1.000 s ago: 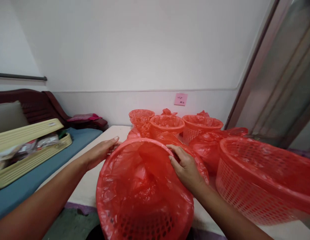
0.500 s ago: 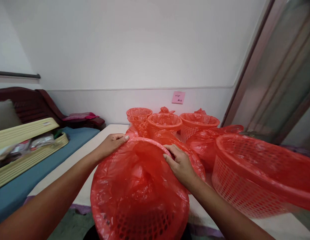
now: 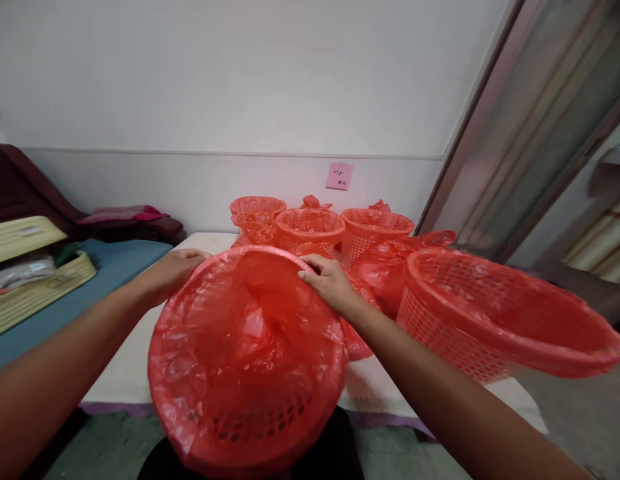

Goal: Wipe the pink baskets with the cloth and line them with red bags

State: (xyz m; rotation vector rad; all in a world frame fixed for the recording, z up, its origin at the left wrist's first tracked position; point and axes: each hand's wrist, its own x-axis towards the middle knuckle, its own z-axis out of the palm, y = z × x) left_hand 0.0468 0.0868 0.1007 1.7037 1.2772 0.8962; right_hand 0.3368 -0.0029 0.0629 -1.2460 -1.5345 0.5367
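Note:
A round red plastic basket (image 3: pixel 245 457) is tilted toward me in front of my body. A thin red plastic bag (image 3: pixel 270 287) lines it and is folded over its rim. My right hand (image 3: pixel 333 283) grips the far right part of the rim, thumb on the inner side, other fingers partly hidden behind. At the upper left of the rim, my left hand (image 3: pixel 177 270) is closed against the edge, its fingertips partly out of sight. Perforations show through the bag near the basket's lower side.
On the white-topped table (image 3: pixel 125 353) stand several more bag-lined red baskets, including a large basket (image 3: pixel 455 320) at right and a smaller basket (image 3: pixel 310 223) behind. A pink note (image 3: pixel 339 176) is on the wall. To the left lies a cream-coloured case (image 3: pixel 50 287) on blue bedding.
My left hand has slid leftward and down along the rim, while my right hand keeps its grip at the far right. The view has shifted to the right.

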